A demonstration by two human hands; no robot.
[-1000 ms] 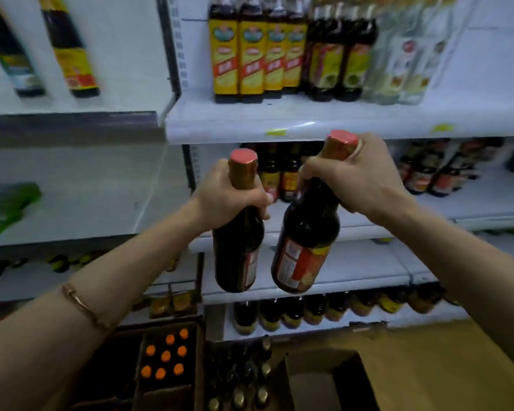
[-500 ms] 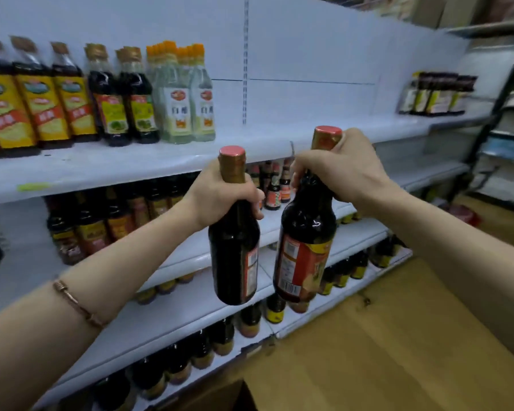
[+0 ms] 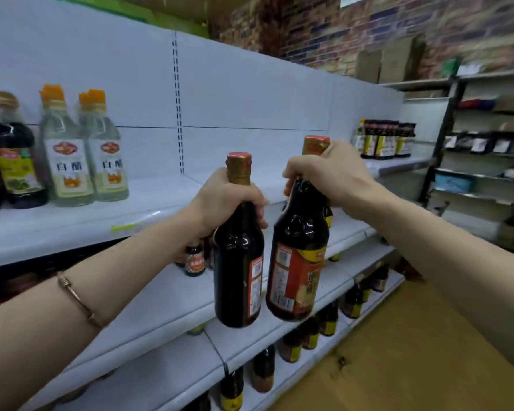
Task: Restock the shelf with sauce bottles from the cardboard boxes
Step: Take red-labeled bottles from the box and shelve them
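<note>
White shelf unit (image 3: 250, 93) fills most of the view, several tiers, top tier (image 3: 80, 221) mostly bare on its right half. Brick wall (image 3: 398, 28) behind and above, wood floor (image 3: 413, 351) lower right, a second rack (image 3: 487, 173) at far right. Two dark sauce bottles held in the air in front of the middle tiers, just beside each other, apart from any shelf. Left hand (image 3: 223, 200) has fingers wrapped tight around the neck of the left bottle (image 3: 238, 271), upright, side label showing. Right hand (image 3: 330, 176) has fingers closed over the neck of the right bottle (image 3: 297, 265), tilted slightly, red and yellow label facing the camera. Both caps red-topped with gold foil. On the top tier left: clear bottles (image 3: 83, 155) with orange caps, next to a dark bottle (image 3: 15, 161). More dark bottles (image 3: 386, 139) far right on the top tier, a small jar (image 3: 194, 261) on the middle tier, a row of bottles (image 3: 309, 339) on the lowest tier. Thin bracelet (image 3: 77, 298) on the left forearm.
</note>
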